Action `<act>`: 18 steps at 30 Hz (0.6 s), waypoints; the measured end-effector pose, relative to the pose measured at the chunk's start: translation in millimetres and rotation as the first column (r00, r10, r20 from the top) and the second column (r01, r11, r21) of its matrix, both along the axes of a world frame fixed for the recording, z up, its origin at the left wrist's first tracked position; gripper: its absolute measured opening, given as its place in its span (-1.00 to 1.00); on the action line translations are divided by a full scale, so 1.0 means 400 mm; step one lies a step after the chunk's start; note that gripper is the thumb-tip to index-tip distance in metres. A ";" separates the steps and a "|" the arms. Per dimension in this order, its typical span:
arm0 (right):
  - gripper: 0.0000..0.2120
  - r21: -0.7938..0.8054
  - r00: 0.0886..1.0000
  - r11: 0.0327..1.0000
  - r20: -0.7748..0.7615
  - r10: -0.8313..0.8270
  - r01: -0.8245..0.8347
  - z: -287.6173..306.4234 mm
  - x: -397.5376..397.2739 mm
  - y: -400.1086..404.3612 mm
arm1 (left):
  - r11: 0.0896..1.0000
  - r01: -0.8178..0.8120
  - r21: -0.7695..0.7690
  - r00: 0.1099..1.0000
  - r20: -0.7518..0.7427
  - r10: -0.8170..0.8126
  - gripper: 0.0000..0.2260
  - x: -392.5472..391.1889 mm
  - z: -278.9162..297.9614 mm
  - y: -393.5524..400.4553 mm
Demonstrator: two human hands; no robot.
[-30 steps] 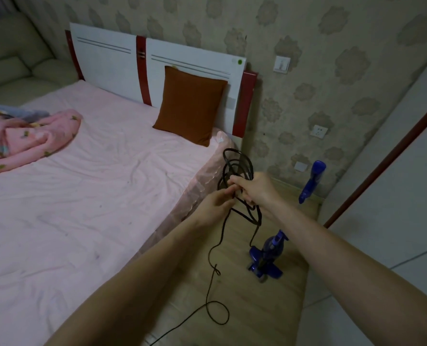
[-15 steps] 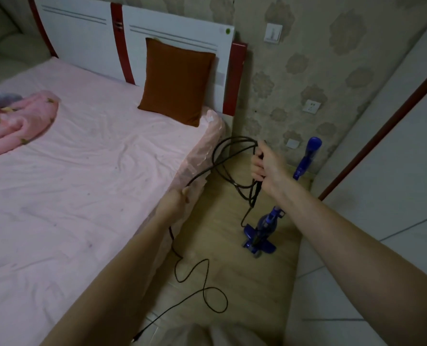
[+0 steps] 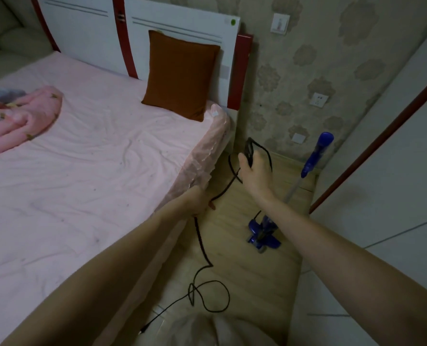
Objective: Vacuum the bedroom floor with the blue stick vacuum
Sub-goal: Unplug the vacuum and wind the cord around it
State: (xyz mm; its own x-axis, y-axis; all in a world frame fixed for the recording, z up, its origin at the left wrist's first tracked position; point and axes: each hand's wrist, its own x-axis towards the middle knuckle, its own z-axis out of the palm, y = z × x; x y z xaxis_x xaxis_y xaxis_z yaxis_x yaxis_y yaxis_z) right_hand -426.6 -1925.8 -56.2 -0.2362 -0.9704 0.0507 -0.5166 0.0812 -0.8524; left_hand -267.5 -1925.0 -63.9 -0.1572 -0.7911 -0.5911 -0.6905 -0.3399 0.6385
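I am looking down a narrow strip of light wood-plank floor that runs between a bed with a pink sheet on my left and a pale wardrobe front on my right. At the far end stands a wall with flower-patterned wallpaper, carrying a light switch high up and a socket lower down. A brown cushion leans against the white and red headboard, and a crumpled pink blanket lies at the bed's left edge.

The blue stick vacuum stands on the floor near the wardrobe, its head on the planks. Its long axis rises from the head up and away from me, tilted toward the far right corner, with the blue handle up by the wall.

My right hand is held out over the floor, fingers curled round a bunch of loops of the black power cord. My left hand is beside the mattress edge, fingers closed on the same cord lower down. From there the cord drops to the floor, curls into a loose loop and ends in a plug near the bottom of my view.
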 end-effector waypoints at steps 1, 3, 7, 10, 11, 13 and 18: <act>-0.76 -0.007 0.994 0.997 -0.074 0.082 -0.083 -0.006 0.007 0.011 | 0.995 -0.042 0.091 0.993 -0.107 0.052 -0.81 0.002 -0.001 -0.002; -0.74 0.012 0.957 0.974 -0.184 0.223 -0.225 -0.023 0.022 0.032 | 0.953 -0.095 0.289 0.929 -0.318 0.190 -0.78 0.002 0.029 0.004; -0.77 0.101 0.894 0.913 -0.187 0.407 -0.395 -0.046 0.028 0.056 | 0.939 0.103 0.329 0.893 -0.446 0.058 -0.76 0.016 0.087 0.004; -0.80 0.109 0.869 0.891 -0.199 0.453 -0.440 -0.041 0.025 0.070 | 0.927 0.259 0.272 0.887 -0.447 -0.117 -0.73 0.040 0.098 0.008; -0.82 0.099 0.865 0.891 -0.215 0.454 -0.443 -0.034 0.025 0.070 | 0.928 0.292 0.233 0.882 -0.440 -0.167 -0.72 0.049 0.092 0.007; -0.88 0.088 0.861 0.899 -0.258 0.437 -0.430 -0.020 0.018 0.063 | 0.932 0.352 0.090 0.881 -0.367 -0.297 -0.73 0.060 0.079 0.012; -0.76 0.199 0.817 0.935 -0.455 0.354 -0.294 0.007 -0.019 0.050 | 0.853 0.444 -0.274 0.892 0.046 -0.450 -0.79 0.076 0.013 0.014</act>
State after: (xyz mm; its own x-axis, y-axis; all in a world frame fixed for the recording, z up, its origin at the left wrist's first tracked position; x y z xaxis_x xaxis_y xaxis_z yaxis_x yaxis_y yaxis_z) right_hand -434.2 -1905.7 -53.4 0.1176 -0.9922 -0.0413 -0.8684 -0.0826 -0.4889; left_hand -237.2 -1919.5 -58.7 -0.5415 -0.7604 -0.3587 -0.7132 0.1896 0.6748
